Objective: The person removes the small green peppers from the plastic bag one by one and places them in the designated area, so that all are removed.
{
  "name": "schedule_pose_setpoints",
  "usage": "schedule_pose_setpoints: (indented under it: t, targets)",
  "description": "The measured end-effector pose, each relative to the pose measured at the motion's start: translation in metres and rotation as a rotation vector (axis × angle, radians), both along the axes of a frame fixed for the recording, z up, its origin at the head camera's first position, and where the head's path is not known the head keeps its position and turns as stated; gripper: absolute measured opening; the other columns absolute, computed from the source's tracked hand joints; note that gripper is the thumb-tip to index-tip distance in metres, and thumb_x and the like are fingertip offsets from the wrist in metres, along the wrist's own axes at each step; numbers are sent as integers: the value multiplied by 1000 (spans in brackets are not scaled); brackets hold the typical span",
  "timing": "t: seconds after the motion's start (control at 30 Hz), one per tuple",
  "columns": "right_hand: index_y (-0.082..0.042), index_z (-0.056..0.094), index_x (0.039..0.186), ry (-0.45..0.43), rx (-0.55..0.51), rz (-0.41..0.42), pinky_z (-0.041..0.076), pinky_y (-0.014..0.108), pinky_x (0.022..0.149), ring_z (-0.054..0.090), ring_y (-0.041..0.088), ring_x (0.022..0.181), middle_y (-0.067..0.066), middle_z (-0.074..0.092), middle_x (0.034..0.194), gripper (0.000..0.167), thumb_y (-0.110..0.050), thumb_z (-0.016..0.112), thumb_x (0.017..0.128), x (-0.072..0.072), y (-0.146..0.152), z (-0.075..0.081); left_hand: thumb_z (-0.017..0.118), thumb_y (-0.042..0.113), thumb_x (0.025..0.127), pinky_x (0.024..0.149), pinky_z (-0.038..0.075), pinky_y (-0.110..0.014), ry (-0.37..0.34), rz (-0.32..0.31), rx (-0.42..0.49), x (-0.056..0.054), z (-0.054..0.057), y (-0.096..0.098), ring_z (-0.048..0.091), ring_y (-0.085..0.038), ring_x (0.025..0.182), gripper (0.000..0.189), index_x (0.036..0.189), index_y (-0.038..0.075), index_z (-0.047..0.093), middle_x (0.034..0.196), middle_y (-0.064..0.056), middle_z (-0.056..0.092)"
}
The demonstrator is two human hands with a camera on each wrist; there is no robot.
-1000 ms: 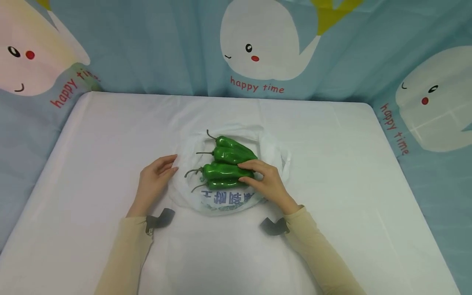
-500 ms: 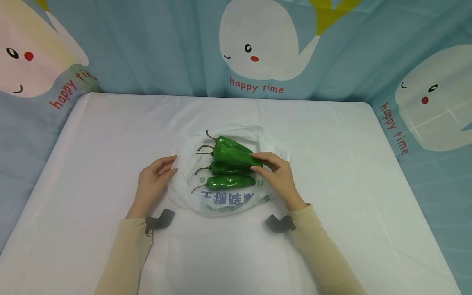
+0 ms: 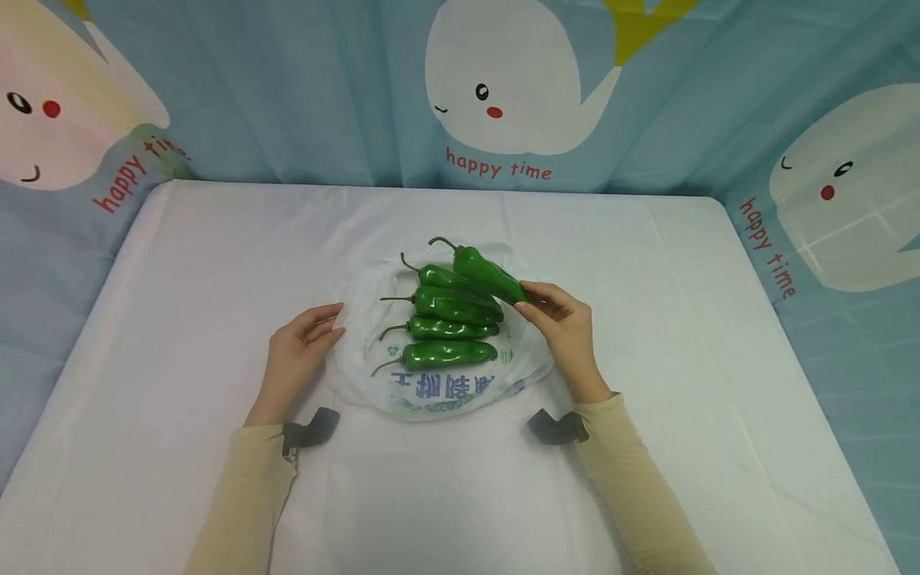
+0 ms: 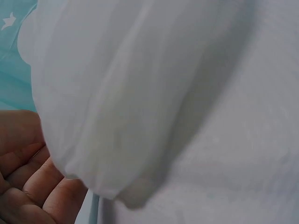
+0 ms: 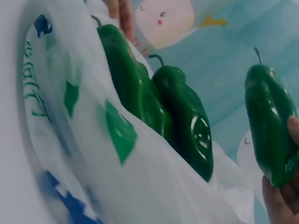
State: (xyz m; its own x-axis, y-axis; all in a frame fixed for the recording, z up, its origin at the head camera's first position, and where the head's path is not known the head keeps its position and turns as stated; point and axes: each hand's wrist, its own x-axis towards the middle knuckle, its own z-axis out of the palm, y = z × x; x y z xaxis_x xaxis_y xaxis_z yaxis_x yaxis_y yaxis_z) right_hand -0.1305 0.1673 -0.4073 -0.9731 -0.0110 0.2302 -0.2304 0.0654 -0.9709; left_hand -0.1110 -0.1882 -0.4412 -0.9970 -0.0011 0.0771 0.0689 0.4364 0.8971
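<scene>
My right hand [image 3: 568,323] pinches one green pepper [image 3: 483,270] by its tapered end, between thumb and fingers. The pepper is tilted, stem toward the far left, above the others; in the right wrist view the held pepper [image 5: 271,123] hangs apart from the bag. Several green peppers [image 3: 451,351] lie side by side on a white plastic bag [image 3: 359,375] with printed characters, stems to the left. My left hand [image 3: 300,347] holds the bag's left edge between thumb and fingers. In the left wrist view, the bag [image 4: 112,102] partly covers the fingers [image 4: 32,186].
A white cloth covers the table [image 3: 431,495]. Blue curtains [image 3: 302,88] with whale prints hang behind and at both sides. A dark wrist strap piece [image 3: 312,427] shows at each sleeve cuff.
My right hand has lifted one pepper off the pile and moved it up and to the right, toward the far side. The remaining peppers have settled into a row. My left hand stays put.
</scene>
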Motion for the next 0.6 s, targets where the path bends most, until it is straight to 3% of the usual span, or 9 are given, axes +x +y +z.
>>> schedule_pose_setpoints:
  t: [0.2,0.4,0.6]
  targets:
    - [4,66,112,-56,-45,-110,54,22,73,64,17,91,3,68,101,31,-7,72,84,-4,7,2,64,6,90,82,46,-8,3,-4,21,0,0,0,56,8,97,34,123,-1,60,125,-16,58]
    - [8,64,111,-73,-84,-184,52,22,76,63,16,90,-1,68,96,30,-7,70,86,-13,13,4,65,6,90,81,46,-7,-7,3,5,0,1,-1,56,8,96,34,123,0,60,125,-15,59]
    - [5,67,104,-129,-227,-256,54,22,74,63,17,84,5,67,90,20,-6,68,87,-24,16,10,65,7,90,80,46,-7,-8,-5,12,-1,-1,-1,56,9,96,34,123,0,60,124,-16,59]
